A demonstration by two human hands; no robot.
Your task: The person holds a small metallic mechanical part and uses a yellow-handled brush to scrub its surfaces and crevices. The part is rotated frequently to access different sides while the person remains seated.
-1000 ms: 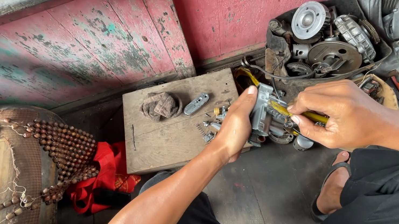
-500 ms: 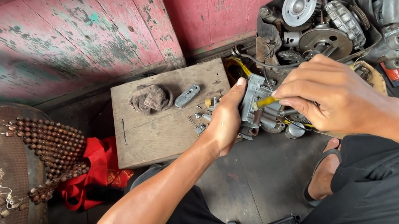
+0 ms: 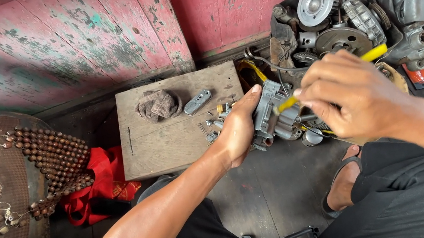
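Inspector: Your left hand [image 3: 237, 132] wraps the grey carburetor body [image 3: 272, 117], fingers curled around its far side, thumb up along the near edge. It sits just off the right edge of the wooden board [image 3: 169, 138].

Operator: And my right?

Inspector: Your right hand [image 3: 353, 97] has its fingers closed around the yellow-handled screwdriver [image 3: 375, 53], tip buried in the casting. In my judgement, keep the shaft square to the screw and brace the body firmly, or small screws [image 3: 213, 127] on that board may scatter.
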